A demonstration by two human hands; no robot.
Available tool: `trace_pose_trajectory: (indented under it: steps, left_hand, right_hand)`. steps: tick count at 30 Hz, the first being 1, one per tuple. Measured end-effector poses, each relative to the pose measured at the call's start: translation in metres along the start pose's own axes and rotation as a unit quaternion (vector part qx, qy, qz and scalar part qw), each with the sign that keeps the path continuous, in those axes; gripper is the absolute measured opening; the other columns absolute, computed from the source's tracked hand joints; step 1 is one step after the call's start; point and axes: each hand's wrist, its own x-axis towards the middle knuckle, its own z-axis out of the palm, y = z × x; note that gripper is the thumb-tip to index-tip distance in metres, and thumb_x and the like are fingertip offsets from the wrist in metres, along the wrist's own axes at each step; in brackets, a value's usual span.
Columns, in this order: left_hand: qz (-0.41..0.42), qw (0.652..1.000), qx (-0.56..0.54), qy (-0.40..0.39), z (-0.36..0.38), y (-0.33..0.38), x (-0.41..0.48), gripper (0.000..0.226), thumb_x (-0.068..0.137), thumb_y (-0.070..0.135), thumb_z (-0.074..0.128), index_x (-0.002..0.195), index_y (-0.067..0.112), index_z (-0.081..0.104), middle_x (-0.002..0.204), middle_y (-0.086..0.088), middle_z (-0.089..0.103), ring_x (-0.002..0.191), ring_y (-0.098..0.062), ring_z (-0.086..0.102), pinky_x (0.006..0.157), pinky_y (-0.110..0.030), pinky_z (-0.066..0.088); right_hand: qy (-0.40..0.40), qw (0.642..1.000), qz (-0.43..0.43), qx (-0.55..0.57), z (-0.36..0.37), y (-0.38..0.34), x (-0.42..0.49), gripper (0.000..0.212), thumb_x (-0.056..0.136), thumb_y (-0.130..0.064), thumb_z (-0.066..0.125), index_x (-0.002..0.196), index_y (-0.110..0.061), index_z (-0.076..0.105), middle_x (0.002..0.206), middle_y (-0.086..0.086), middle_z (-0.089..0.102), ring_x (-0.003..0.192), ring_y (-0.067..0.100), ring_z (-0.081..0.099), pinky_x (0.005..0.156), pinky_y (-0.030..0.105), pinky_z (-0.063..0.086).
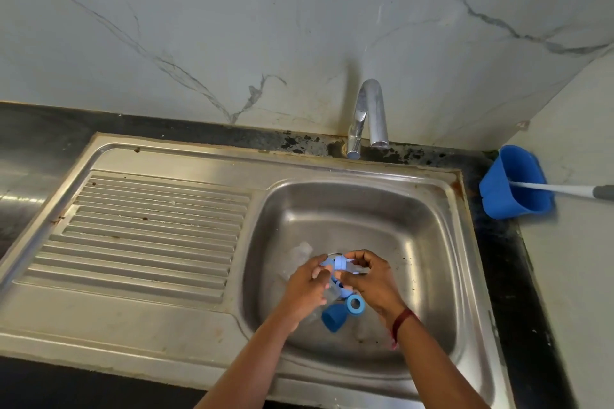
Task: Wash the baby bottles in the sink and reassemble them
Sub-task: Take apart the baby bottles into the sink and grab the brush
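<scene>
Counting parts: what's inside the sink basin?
A blue cap and blue ring lie on the bottom; left hand and right hand hold a pale-blue piece. What lies under them is covered.

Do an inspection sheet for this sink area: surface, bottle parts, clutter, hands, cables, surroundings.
Surface: steel sink, stained, with rust spots; ribbed drainboard on its left.
Job's things: blue cap and blue ring lie in the basin; clear bottle lies beyond the hands; pale blue part is held.
Clutter: blue tub on the counter at right, white handle sticking out.
Hands: left hand and right hand both pinch the pale blue part over the drain.
Cables: nothing seen.
Surroundings: tap, no water seen running; marble wall; black counter.
</scene>
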Motion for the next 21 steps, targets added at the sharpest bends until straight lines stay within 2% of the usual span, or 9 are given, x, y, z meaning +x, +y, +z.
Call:
trace_pose_trajectory:
  steps: [3, 6, 9, 12, 15, 17, 21]
  left_hand:
    - [-0.009, 0.995, -0.091, -0.033, 0.004, 0.008, -0.012, 0.032, 0.101, 0.028, 0.054, 0.131, 0.039, 0.051, 0.117, 0.005, 0.065, 0.1, -0.013, 0.069, 0.072, -0.027, 0.058]
    - [0.011, 0.994, -0.105, -0.041, 0.002, 0.014, -0.02, 0.029, 0.1, 0.026, 0.058, 0.127, 0.035, 0.058, 0.123, 0.0, 0.065, 0.098, -0.016, 0.072, 0.07, -0.025, 0.056]
    - [0.019, 0.994, -0.101, -0.039, -0.002, 0.023, -0.028, 0.027, 0.099, 0.024, 0.058, 0.126, 0.03, 0.061, 0.124, -0.001, 0.066, 0.101, -0.015, 0.071, 0.071, -0.026, 0.057]
    - [0.038, 0.99, -0.121, -0.058, 0.001, 0.034, -0.034, 0.033, 0.095, 0.022, 0.066, 0.127, 0.021, 0.061, 0.118, -0.002, 0.07, 0.101, -0.017, 0.071, 0.076, -0.03, 0.058]
    - [0.081, 0.988, -0.122, -0.05, 0.005, 0.045, -0.04, 0.027, 0.09, 0.017, 0.071, 0.117, 0.013, 0.067, 0.105, -0.002, 0.075, 0.098, -0.018, 0.072, 0.079, -0.029, 0.057]
    - [0.087, 0.987, -0.128, -0.043, 0.006, 0.047, -0.042, 0.021, 0.089, 0.013, 0.072, 0.11, 0.013, 0.07, 0.102, -0.004, 0.076, 0.097, -0.02, 0.073, 0.08, -0.03, 0.058]
    - [0.084, 0.988, -0.123, -0.024, 0.001, 0.045, -0.045, 0.017, 0.088, 0.008, 0.072, 0.104, 0.012, 0.072, 0.097, -0.008, 0.075, 0.093, -0.02, 0.072, 0.079, -0.031, 0.059]
  right_hand:
    - [-0.022, 0.999, -0.014, 0.019, -0.004, -0.005, -0.009, 0.032, 0.072, -0.018, 0.087, 0.099, -0.025, 0.07, 0.103, -0.008, 0.069, 0.096, 0.011, 0.066, 0.077, 0.024, 0.057]
    - [-0.082, 0.994, -0.003, 0.072, -0.01, -0.011, -0.017, 0.032, 0.081, -0.011, 0.079, 0.112, -0.017, 0.07, 0.114, 0.004, 0.069, 0.091, 0.02, 0.073, 0.076, 0.03, 0.061]
    - [-0.121, 0.985, -0.007, 0.119, -0.021, -0.022, -0.025, 0.028, 0.088, -0.004, 0.07, 0.115, -0.012, 0.07, 0.109, 0.008, 0.072, 0.089, 0.025, 0.074, 0.074, 0.029, 0.06]
    - [-0.105, 0.988, -0.031, 0.109, -0.03, -0.03, -0.027, 0.022, 0.086, -0.001, 0.071, 0.106, -0.011, 0.073, 0.104, 0.011, 0.073, 0.089, 0.031, 0.074, 0.081, 0.039, 0.061]
    - [-0.068, 0.993, -0.062, 0.076, -0.036, -0.038, -0.026, 0.015, 0.081, -0.003, 0.078, 0.094, -0.01, 0.076, 0.091, 0.008, 0.075, 0.087, 0.028, 0.073, 0.081, 0.043, 0.061]
    - [-0.056, 0.994, -0.068, 0.062, -0.04, -0.04, -0.027, 0.016, 0.079, -0.002, 0.079, 0.094, -0.006, 0.075, 0.089, 0.01, 0.075, 0.088, 0.03, 0.072, 0.083, 0.044, 0.06]
    - [-0.085, 0.993, -0.054, 0.065, -0.04, -0.044, -0.031, 0.02, 0.079, -0.002, 0.079, 0.098, -0.003, 0.075, 0.094, 0.014, 0.076, 0.091, 0.034, 0.072, 0.088, 0.046, 0.058]
